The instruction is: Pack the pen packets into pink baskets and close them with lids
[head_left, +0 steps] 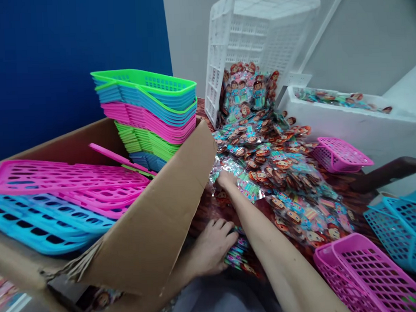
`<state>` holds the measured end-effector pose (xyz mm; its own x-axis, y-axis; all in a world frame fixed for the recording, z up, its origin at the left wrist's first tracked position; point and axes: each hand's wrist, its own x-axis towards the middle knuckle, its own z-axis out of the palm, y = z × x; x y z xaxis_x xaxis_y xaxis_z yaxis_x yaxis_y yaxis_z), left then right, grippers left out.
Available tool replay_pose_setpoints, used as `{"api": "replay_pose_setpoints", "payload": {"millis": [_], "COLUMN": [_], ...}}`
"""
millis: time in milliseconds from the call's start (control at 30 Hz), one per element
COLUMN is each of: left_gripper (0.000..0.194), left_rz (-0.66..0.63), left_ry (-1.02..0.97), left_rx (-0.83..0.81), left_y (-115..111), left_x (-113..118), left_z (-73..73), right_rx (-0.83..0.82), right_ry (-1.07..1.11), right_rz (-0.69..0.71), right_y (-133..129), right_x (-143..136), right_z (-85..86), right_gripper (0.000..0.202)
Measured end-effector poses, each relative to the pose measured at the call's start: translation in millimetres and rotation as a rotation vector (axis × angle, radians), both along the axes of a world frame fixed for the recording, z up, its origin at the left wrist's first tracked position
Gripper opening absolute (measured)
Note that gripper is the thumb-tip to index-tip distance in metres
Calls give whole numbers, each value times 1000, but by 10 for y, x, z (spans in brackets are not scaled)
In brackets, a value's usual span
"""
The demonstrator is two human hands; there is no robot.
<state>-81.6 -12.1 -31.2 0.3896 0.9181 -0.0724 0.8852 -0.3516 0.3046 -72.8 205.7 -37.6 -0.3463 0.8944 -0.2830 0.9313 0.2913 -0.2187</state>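
Observation:
My left hand [214,246] is low in the middle, its fingers curled round the edge of a stack of thin colourful packets [238,251]. Farther forward, my right hand [226,179] reaches to the near left edge of a large heap of clear plastic packets [263,149] with printed doll-like figures. Its fingertips are partly hidden among shiny wrappers, so what they hold, if anything, cannot be made out.
A cardboard box [152,218] at left holds stacked coloured baskets [147,112] and pink lids [67,173]. Behind the heap a white crate [220,49] lies tipped. Pink baskets [368,273] and a blue basket [404,230] stand at right, near a white bin [344,118].

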Motion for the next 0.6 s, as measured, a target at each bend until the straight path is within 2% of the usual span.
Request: {"api": "replay_pose_setpoints", "payload": {"millis": [167,300,400,500,533,600], "left_gripper": [52,49,47,48,48,49], "left_rz": [-8,-13,-13,-13,-13,-6], "left_ry": [-6,-8,-10,-16,-18,-24], "left_rx": [34,48,51,64,68,69], "left_y": [-2,-5,-14,-22,-24,-30], "left_x": [-8,-12,-16,-20,-20,-20], "left_z": [-28,-52,-47,-31,-27,-24], "right_rx": [61,33,-14,-62,-73,-87], "right_ry": [26,78,121,158,168,182], "right_rz": [224,377,397,347,324,288], "right_y": [-178,-350,-417,-418,-408,-386], "right_x": [60,90,135,238,294,446], "right_z": [13,-11,-40,-57,-53,-24], "right_gripper": [50,51,77,101,102,88]}}
